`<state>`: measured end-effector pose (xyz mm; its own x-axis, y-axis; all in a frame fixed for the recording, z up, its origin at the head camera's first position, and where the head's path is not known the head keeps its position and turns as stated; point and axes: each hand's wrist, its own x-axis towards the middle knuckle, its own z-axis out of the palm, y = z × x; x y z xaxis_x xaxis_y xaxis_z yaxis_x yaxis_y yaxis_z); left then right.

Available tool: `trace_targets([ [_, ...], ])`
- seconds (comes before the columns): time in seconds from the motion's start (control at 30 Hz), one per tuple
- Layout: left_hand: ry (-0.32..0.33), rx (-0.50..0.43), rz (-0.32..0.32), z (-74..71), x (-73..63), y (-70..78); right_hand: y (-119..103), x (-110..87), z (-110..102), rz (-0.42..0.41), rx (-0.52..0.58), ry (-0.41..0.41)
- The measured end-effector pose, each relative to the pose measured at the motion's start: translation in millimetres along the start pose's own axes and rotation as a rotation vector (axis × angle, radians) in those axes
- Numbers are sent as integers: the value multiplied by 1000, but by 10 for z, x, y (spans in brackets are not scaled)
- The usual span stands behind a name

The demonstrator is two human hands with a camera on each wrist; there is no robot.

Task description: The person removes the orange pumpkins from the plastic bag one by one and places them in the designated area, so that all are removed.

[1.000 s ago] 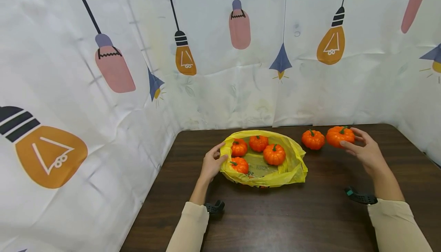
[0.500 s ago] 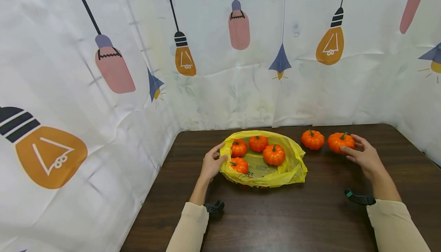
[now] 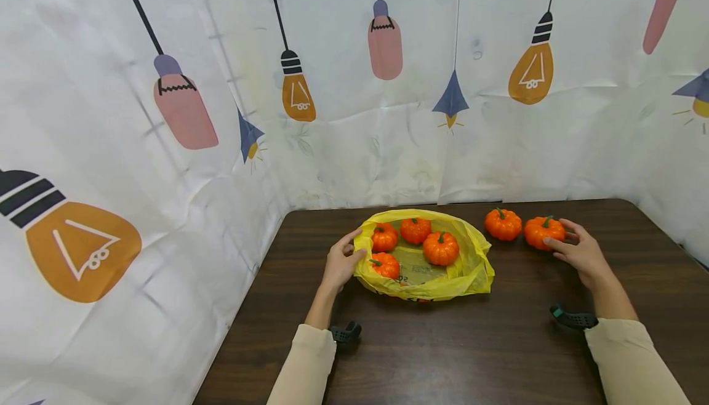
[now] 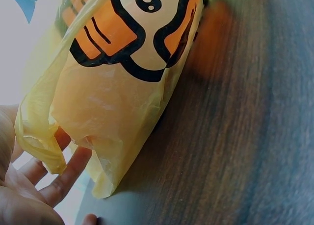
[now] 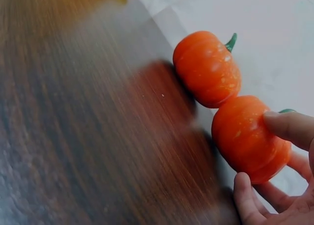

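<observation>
My left hand [image 3: 339, 264] grips the left rim of a yellow plastic bag [image 3: 477, 276], its mouth spread wide. The left wrist view shows the fingers hooked through the bag's edge, beside a cartoon print [image 4: 147, 34]. Several small orange pumpkins [image 3: 440, 248] with green stems lie inside the bag. To the right, my right hand [image 3: 588, 256] holds another pumpkin [image 3: 540, 234] at the table surface, thumb on its near side and fingers around the far side. A second loose pumpkin [image 3: 503, 225] sits just left of it; in the right wrist view the two meet side by side.
The dark wooden table [image 3: 443, 349] ends at a back edge just behind the bag and pumpkins. A white cloth [image 3: 354, 146] printed with lamps and bulbs hangs behind and along the left. Both wrists wear black straps [image 3: 573, 319].
My right hand has lowered its pumpkin to the table and shifted it slightly left, towards the other loose one. The left hand and bag have stayed in place.
</observation>
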<state>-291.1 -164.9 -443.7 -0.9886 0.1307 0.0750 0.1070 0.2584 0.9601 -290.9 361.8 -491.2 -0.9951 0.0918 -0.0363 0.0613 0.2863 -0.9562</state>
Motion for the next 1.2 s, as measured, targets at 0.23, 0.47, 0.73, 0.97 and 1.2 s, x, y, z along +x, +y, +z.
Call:
trace_targets([
  [0.23,-1,17,-4,-1,13,-12,-18,32,22,3,-54,17],
  [0.47,8,9,-12,12,184,-309,-7,84,21,25,-81,26],
  [0.73,57,8,15,55,183,-378,-15,141,-44,39,-113,-13],
  [0.97,64,-4,19,62,177,-363,-43,175,-104,32,-135,-60],
  [1.2,66,-2,21,59,168,-367,-14,240,-148,37,-128,-86],
])
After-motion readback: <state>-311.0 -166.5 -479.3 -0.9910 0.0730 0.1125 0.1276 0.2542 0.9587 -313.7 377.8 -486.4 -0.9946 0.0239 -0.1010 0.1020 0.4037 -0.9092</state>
